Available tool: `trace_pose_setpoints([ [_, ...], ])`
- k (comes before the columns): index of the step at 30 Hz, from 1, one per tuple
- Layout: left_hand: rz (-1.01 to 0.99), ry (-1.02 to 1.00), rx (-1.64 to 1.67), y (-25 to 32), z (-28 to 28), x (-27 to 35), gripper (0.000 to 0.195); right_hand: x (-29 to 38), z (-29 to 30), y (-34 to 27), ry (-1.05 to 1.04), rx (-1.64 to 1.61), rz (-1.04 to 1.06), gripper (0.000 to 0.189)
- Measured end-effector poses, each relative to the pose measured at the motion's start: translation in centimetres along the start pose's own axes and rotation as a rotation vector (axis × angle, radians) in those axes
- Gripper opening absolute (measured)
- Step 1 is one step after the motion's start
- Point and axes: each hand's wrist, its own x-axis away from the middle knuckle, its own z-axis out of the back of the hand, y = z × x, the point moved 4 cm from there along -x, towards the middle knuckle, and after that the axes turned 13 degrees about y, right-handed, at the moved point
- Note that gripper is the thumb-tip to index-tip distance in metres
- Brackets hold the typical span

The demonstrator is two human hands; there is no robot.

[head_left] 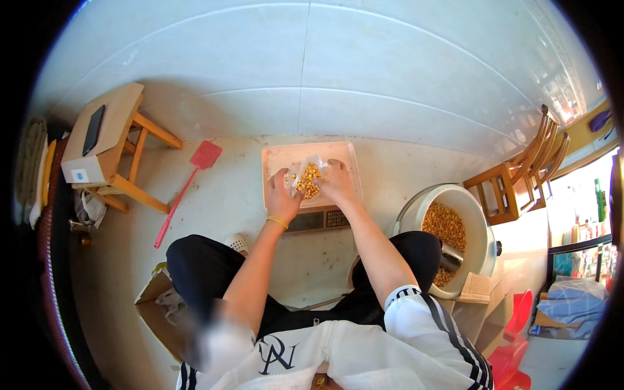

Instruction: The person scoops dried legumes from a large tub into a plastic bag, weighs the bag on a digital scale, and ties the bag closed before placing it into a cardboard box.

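Observation:
Both hands grip a clear plastic bag (316, 161) that holds yellow corn kernels (308, 183). My left hand (283, 199), with a gold bracelet at the wrist, has the bag's left side. The right side is between the fingers and thumb of my right hand (337, 181). Beneath the bag lies the pale orange pan (348, 151) of a digital weighing scale. Its display (303, 222) and keypad (337, 219) face me. Whether the bag rests on the pan, I cannot tell.
Beside my right knee stands a white bucket (424, 192) of corn kernels with a metal scoop (451, 257) in it. A red fly swatter (187, 187) lies on the floor at left. Wooden stool (139, 161) carries cardboard and a phone (94, 130). Cardboard box (151, 312) sits near my left leg.

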Motion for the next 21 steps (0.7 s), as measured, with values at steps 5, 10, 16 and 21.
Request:
trace_pose_setpoints([
  [5,0.116,0.025,-0.001,2.8,1.1,-2.9,0.014,-2.8,1.8,0.1,0.122,-0.266,-0.008,0.023],
  [10,0.076,0.169,0.064,2.9,3.2,-4.2,0.013,-3.8,2.3,0.5,0.151,-1.125,-0.275,0.006],
  [16,0.18,0.204,0.113,0.4,3.5,-4.9,0.014,-3.6,2.6,2.5,0.017,-1.106,-0.532,0.012],
  [21,0.337,0.194,0.226,-2.1,3.6,-5.2,0.014,-4.1,3.5,3.8,0.073,-0.49,-0.391,0.007],
])
